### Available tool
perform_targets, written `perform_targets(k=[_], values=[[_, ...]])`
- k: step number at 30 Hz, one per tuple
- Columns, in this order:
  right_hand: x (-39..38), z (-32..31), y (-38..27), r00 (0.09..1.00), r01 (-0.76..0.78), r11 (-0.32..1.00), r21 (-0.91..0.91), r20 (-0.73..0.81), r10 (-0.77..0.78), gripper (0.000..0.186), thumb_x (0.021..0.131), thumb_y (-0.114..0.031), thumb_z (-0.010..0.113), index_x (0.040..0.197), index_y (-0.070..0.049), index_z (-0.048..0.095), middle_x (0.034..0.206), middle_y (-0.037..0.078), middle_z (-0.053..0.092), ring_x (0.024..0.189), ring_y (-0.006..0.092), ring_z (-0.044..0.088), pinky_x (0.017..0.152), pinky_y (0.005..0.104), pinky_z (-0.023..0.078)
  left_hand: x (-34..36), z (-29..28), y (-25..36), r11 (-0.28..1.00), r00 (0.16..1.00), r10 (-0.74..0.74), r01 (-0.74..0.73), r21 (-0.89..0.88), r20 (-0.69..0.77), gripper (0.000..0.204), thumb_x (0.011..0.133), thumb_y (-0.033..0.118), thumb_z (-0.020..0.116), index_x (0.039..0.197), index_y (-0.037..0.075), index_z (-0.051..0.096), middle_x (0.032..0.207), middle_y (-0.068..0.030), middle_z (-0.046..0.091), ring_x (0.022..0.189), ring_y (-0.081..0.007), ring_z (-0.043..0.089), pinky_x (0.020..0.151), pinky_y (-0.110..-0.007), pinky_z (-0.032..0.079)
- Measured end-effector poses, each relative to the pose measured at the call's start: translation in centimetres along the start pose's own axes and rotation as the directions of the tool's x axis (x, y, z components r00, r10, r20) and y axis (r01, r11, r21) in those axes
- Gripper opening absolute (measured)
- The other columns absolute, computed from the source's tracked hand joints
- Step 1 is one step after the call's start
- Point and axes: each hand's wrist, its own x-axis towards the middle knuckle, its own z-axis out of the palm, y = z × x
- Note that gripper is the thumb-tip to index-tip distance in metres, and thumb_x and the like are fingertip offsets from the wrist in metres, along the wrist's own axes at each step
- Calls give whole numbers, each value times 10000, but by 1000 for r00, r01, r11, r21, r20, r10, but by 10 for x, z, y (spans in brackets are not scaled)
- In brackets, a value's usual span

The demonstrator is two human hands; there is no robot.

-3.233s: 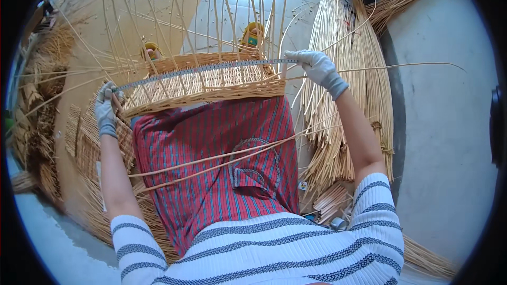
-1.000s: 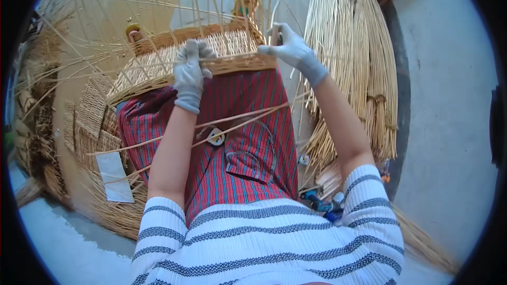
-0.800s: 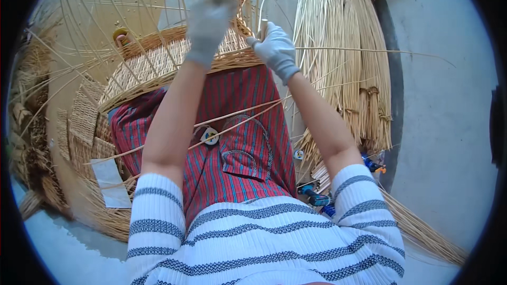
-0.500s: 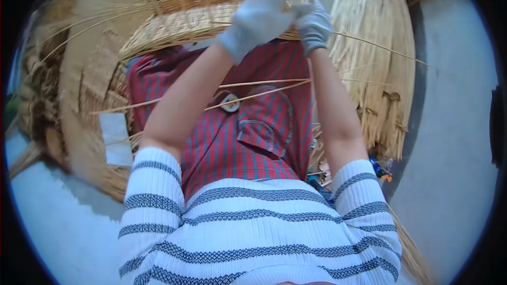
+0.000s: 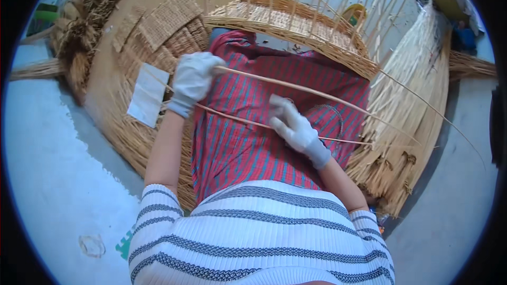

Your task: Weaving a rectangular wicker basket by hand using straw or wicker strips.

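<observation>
My left hand [image 5: 194,82], in a pale grey knit glove, is closed around the end of a peeled willow rod [image 5: 296,88]. That rod slants over my lap toward the right. My right hand [image 5: 297,131], gloved alike, hovers lower with thumb and fingers apart. A second, thinner rod [image 5: 232,116] runs across the red-and-blue checked cloth [image 5: 237,163] on my lap and passes behind the right hand. Beyond my knees lies a partly woven wicker basket [image 5: 303,36], a long shallow piece with upright stakes rising from its edge.
At the right spreads a big bundle of pale rods [image 5: 412,95]. Woven panels [image 5: 171,18] lie on the left beside a white sheet [image 5: 148,95] and brown bundled stalks [image 5: 87,37]. One long thin rod [image 5: 433,110] arcs out past the basket's right end.
Both hands have come down from the basket and moved apart, the left to the left side, the right over my lap. My view has shifted, showing more of the basket.
</observation>
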Motion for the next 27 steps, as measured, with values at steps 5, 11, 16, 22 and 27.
perform_targets(k=[5, 11, 16, 22, 27], values=[[11, -69, -48, 707, 703, 651, 285, -377, -599, 220, 967, -68, 555, 1163, -12, 639, 1243, 189, 625, 1104, 236, 630, 929, 346, 527, 50, 29, 88, 787, 950, 239, -311, -533, -202, 134, 805, 79, 640, 912, 142, 690, 906, -71, 719, 828, -241, 677, 759, -360, 519], [-10, -140, -44, 541, 573, 811, 117, -797, -267, 152, 985, -116, 634, 1100, -30, 584, 1025, 160, 717, 876, 228, 724, 723, 312, 614, 102, 54, 56, 684, 986, -167, 125, -719, 12, 126, 959, 31, 574, 1044, 19, 667, 913, -92, 711, 845, -202, 684, 772, -312, 533], [31, -149, -3, 470, 632, 754, 177, -862, -192, 188, 981, -169, 651, 1104, -52, 569, 970, 137, 710, 824, 208, 717, 684, 292, 613, 103, 118, 50, 641, 914, -404, 262, -722, -27, 411, 977, 14, 518, 1387, 40, 501, 1243, -175, 644, 1127, -235, 639, 974, -316, 487], [51, -142, 20, 543, 534, 806, 256, -834, -95, 145, 992, -189, 634, 1078, -84, 582, 1014, 119, 710, 838, 177, 691, 700, 284, 582, 109, 127, 69, 175, 815, -579, 117, -978, -6, 489, 979, -41, 428, 1436, 124, 486, 1348, -76, 600, 626, -56, 564, 535, -209, 477], [57, -149, 22, 565, 565, 795, 219, -805, -180, 114, 999, -178, 622, 1060, -94, 574, 1012, 127, 716, 768, 141, 649, 673, 286, 541, 169, 107, 115, 238, 843, -421, 458, -857, 334, 303, 1006, 135, 524, 1299, 94, 594, 987, -86, 698, 440, -110, 518, 402, -276, 447]])
